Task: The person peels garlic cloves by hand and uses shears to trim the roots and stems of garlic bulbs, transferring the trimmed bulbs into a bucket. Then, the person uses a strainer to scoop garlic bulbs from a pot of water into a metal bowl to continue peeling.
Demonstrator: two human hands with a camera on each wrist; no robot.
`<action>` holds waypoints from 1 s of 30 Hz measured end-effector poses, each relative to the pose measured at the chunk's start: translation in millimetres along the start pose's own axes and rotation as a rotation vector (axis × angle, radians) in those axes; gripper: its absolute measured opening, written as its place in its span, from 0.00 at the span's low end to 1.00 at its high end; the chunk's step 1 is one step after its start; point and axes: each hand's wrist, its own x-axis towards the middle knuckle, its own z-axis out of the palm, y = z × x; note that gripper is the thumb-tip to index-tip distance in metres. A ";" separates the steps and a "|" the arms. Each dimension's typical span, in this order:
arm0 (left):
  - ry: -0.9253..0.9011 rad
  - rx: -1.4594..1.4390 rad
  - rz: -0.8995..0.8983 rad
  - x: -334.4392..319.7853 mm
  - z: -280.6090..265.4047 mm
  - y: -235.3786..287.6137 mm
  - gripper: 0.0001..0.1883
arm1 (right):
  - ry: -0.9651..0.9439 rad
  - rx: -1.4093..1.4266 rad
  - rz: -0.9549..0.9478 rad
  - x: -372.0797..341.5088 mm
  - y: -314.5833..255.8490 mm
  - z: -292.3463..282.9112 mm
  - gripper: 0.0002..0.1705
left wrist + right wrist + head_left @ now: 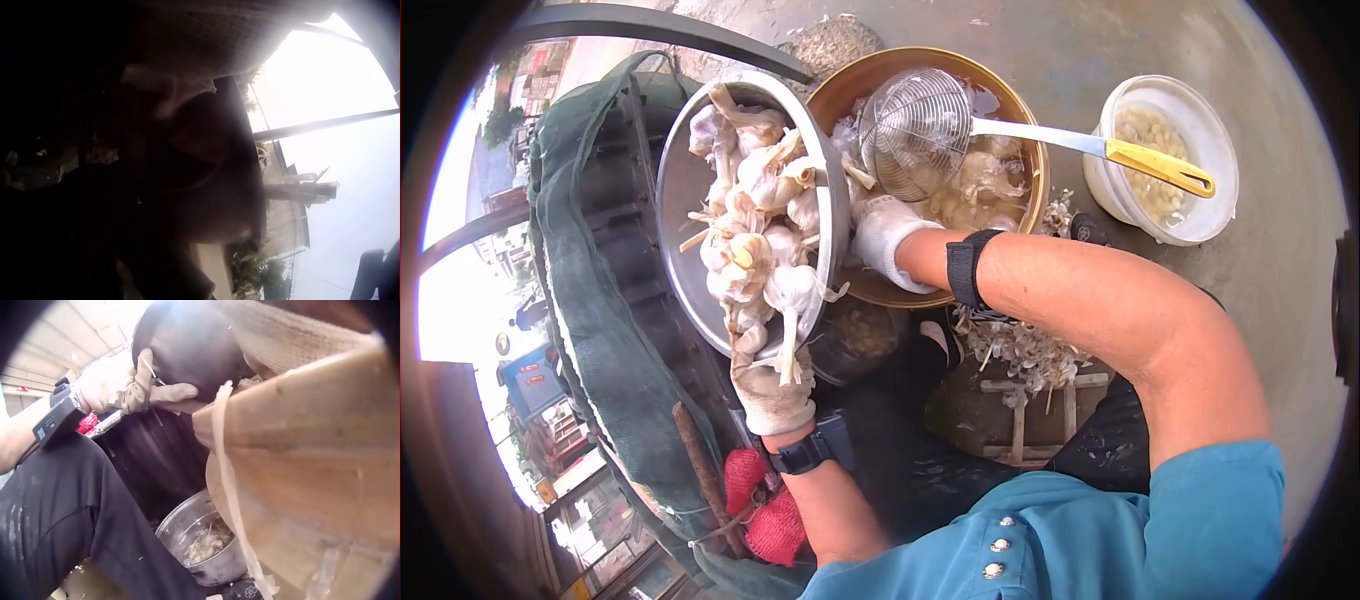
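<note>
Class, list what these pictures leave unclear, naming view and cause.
- Fingertips of the right hand: right wrist view, behind the tub.
- Tub's floor: head view, under garlic and strainer.
- Lettering on the blue sign: head view, too small.
- Objects at lower left: left wrist view, lost in darkness.

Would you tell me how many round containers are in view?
4: metal bowl at left, brown basin in the middle, white bucket at right, clear tub below the basin. More may be hidden.

I view a bowl [686, 235] of smooth, shiny metal; a skimmer [915, 132] of metal wire, its handle [1155, 166] glossy plastic; a bucket [1208, 195] of smooth plastic; gloves [772, 398] of rough knitted cloth; netting [572, 235] of matt mesh.
</note>
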 end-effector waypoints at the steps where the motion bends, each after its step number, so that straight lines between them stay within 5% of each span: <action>1: 0.071 -0.035 0.009 0.0 6.7 0.0 0.28 | 0.059 0.113 0.041 -1.0 -2.6 -1.7 0.22; 3: 0.046 -0.020 -0.025 0.7 -7.4 3.3 0.28 | 0.133 0.255 0.081 -11.6 4.5 -7.0 0.17; 4: 0.012 -0.005 -0.056 1.0 -11.6 3.3 0.27 | -0.071 0.763 0.307 -47.2 -17.9 -43.2 0.14; 7: 0.026 -0.013 -0.024 1.9 -7.1 1.1 0.27 | -0.035 0.771 0.190 -65.2 -3.0 -66.5 0.14; 8: 0.025 -0.016 -0.022 1.4 -6.6 0.5 0.27 | -0.071 0.867 0.278 -76.1 -4.0 -78.4 0.14; 9: 0.045 -0.022 -0.022 1.7 -6.0 0.1 0.27 | -0.257 1.308 0.464 -83.9 -2.0 -85.3 0.14; 11: 0.062 -0.032 -0.016 2.5 -9.9 -0.7 0.27 | -0.140 0.776 0.075 -96.1 8.0 -98.9 0.13; 14: -0.048 0.002 -0.012 5.7 -25.5 -1.6 0.27 | 0.022 0.612 -0.214 -107.3 7.7 -110.3 0.10; 15: -0.056 -0.001 -0.001 6.3 -27.2 -2.3 0.26 | 0.137 0.266 -0.312 -103.7 5.5 -119.9 0.10; 19: -0.070 -0.022 -0.011 4.5 -24.0 -1.4 0.25 | 0.323 0.023 -0.371 -127.0 -55.8 -155.9 0.09; 23: -0.089 -0.066 -0.027 3.8 -19.3 -1.2 0.25 | 0.496 -0.152 -0.716 -121.4 -107.8 -156.1 0.20; 25: 0.115 -0.039 0.016 -1.7 6.0 -0.6 0.26 | 0.406 -0.398 -0.707 -132.2 -139.9 -150.1 0.24; 27: 0.076 -0.051 -0.045 2.1 -16.0 -0.4 0.25 | 0.147 -0.719 -0.777 -124.8 -155.5 -141.7 0.19; 28: 0.102 -0.044 -0.043 2.0 -16.7 -0.8 0.25 | 0.305 -0.455 -0.970 -105.6 -137.6 -123.0 0.23; 29: 0.128 -0.038 -0.042 1.9 -17.4 -1.4 0.25 | 0.254 -0.436 -0.802 -115.1 -138.4 -126.5 0.23; 30: 0.130 -0.041 -0.042 2.7 -20.1 -2.3 0.25 | 0.252 -0.409 -0.825 -112.3 -130.8 -126.3 0.23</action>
